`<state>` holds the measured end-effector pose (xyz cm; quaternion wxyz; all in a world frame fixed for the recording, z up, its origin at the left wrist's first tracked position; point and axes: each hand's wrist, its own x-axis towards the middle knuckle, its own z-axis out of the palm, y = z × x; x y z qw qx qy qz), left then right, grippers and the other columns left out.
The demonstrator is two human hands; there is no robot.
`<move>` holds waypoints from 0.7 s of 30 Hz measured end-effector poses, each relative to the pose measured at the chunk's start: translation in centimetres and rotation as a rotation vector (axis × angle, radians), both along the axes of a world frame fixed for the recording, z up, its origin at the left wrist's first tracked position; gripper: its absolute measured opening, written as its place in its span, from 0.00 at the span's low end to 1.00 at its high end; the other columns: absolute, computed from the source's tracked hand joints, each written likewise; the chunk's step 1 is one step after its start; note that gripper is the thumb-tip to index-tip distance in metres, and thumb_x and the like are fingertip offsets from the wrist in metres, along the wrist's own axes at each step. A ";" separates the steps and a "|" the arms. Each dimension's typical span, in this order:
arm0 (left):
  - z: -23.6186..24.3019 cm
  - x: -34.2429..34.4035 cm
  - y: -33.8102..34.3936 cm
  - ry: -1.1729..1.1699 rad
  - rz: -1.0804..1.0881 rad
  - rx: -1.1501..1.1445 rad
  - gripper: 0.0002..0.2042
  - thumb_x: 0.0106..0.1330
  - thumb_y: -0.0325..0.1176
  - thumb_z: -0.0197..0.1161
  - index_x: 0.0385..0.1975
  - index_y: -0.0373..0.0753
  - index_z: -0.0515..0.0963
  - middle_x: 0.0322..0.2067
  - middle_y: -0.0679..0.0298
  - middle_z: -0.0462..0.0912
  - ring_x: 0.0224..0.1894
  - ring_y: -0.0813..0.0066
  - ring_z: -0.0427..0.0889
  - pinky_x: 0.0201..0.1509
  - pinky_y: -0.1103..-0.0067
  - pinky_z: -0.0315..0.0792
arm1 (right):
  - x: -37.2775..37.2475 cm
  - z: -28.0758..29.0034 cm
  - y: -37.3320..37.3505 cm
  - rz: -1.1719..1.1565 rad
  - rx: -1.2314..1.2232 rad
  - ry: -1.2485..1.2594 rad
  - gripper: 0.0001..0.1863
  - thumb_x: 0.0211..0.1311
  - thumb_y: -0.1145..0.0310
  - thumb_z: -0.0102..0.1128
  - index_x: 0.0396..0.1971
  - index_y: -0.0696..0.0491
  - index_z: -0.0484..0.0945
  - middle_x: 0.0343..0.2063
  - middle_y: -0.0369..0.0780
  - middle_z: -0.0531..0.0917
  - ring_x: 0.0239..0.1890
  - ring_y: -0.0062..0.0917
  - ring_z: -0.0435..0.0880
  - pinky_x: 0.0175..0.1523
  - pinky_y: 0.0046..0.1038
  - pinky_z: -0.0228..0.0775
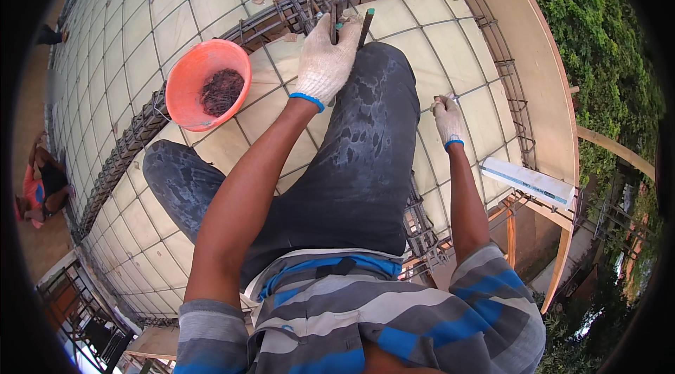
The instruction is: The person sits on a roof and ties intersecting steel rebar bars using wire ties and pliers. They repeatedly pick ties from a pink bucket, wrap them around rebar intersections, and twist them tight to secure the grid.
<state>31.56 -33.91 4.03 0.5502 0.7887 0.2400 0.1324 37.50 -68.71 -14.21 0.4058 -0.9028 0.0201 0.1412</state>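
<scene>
The left hand (325,57), in a white work glove with a blue cuff, has its fingers wrapped tight around a pair of pliers (336,12) (dark handles with green tips), whose head sits at the rebar cage (295,5) just past the knee. The right hand (448,117), gloved the same, pinches a thin tie wire (450,98) low over the rebar grid (485,103). An orange bowl (190,89) of dark wire pieces rests on the plywood formwork (211,1), near the left hand.

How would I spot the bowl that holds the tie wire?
Start at the long rebar beam cage crossing the plywood deck. Left of the person's gloved left hand, an orange plastic bowl sits on it. It is the only bright round thing there, filled with dark wire.
</scene>
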 end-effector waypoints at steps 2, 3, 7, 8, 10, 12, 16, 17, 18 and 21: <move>-0.9 0.5 -0.4 -0.047 0.017 0.029 0.24 0.76 0.50 0.60 0.49 0.28 0.80 0.33 0.46 0.85 0.38 0.53 0.85 0.47 0.63 0.76 | 3.9 -0.4 0.4 0.007 0.003 -0.017 0.21 0.70 0.61 0.57 0.53 0.62 0.84 0.41 0.45 0.91 0.50 0.34 0.90 0.58 0.33 0.77; -0.3 0.4 -0.6 -0.070 0.019 0.018 0.24 0.77 0.49 0.61 0.49 0.28 0.79 0.32 0.48 0.84 0.36 0.57 0.83 0.46 0.64 0.76 | 6.2 0.3 1.2 0.034 -0.037 -0.045 0.21 0.70 0.61 0.57 0.53 0.61 0.85 0.42 0.45 0.91 0.50 0.36 0.90 0.59 0.33 0.77; 0.3 0.0 -1.8 -0.018 0.053 -0.068 0.17 0.80 0.44 0.61 0.49 0.32 0.78 0.31 0.64 0.80 0.35 0.79 0.76 0.43 0.74 0.73 | 16.3 -2.0 0.9 0.083 -0.262 -0.268 0.23 0.69 0.55 0.60 0.55 0.54 0.85 0.45 0.46 0.91 0.53 0.42 0.89 0.60 0.39 0.78; 0.2 -0.1 -1.7 -0.030 0.052 -0.084 0.16 0.80 0.43 0.62 0.47 0.33 0.78 0.31 0.66 0.80 0.35 0.81 0.76 0.42 0.76 0.73 | 19.0 -2.3 0.9 0.104 -0.230 -0.251 0.24 0.68 0.55 0.61 0.56 0.54 0.84 0.48 0.47 0.90 0.55 0.43 0.88 0.62 0.40 0.77; 0.2 -0.1 -1.8 -0.061 0.045 -0.113 0.13 0.81 0.40 0.62 0.45 0.34 0.78 0.33 0.69 0.80 0.36 0.84 0.76 0.39 0.79 0.74 | 24.2 -3.4 0.9 0.114 -0.270 -0.300 0.25 0.68 0.54 0.61 0.58 0.53 0.84 0.52 0.48 0.89 0.58 0.43 0.86 0.63 0.41 0.76; 0.9 -0.3 -1.8 0.015 0.079 -0.113 0.12 0.81 0.40 0.62 0.46 0.35 0.77 0.33 0.70 0.79 0.35 0.86 0.75 0.36 0.82 0.73 | 27.8 -4.2 1.6 0.116 -0.317 -0.335 0.27 0.67 0.53 0.60 0.60 0.53 0.82 0.56 0.50 0.87 0.61 0.45 0.84 0.65 0.42 0.74; -0.2 -1.0 -1.6 -0.034 0.120 -0.120 0.09 0.82 0.37 0.59 0.49 0.37 0.74 0.35 0.69 0.79 0.34 0.86 0.74 0.33 0.84 0.70 | 33.1 -5.1 3.8 0.102 -0.446 -0.374 0.31 0.68 0.52 0.60 0.67 0.51 0.77 0.61 0.53 0.83 0.66 0.47 0.80 0.69 0.43 0.71; 0.2 -0.7 -1.9 -0.030 0.150 -0.159 0.07 0.82 0.35 0.58 0.46 0.38 0.74 0.34 0.68 0.79 0.32 0.87 0.72 0.32 0.84 0.67 | 34.5 -5.4 4.3 0.093 -0.474 -0.382 0.32 0.68 0.52 0.59 0.69 0.51 0.76 0.62 0.54 0.82 0.67 0.47 0.79 0.70 0.44 0.71; 0.1 -0.8 -1.9 -0.027 0.147 -0.146 0.07 0.82 0.35 0.58 0.45 0.38 0.74 0.33 0.68 0.79 0.31 0.87 0.72 0.31 0.84 0.66 | 35.4 -6.1 4.2 0.083 -0.456 -0.365 0.34 0.69 0.52 0.59 0.72 0.48 0.72 0.64 0.54 0.80 0.69 0.48 0.77 0.73 0.44 0.68; 0.5 -0.4 -2.2 0.019 0.162 -0.119 0.07 0.82 0.34 0.58 0.44 0.37 0.75 0.31 0.68 0.78 0.30 0.86 0.72 0.32 0.83 0.66 | 39.0 -7.0 4.4 0.064 -0.461 -0.256 0.34 0.70 0.52 0.57 0.74 0.44 0.70 0.67 0.52 0.78 0.71 0.48 0.75 0.74 0.45 0.66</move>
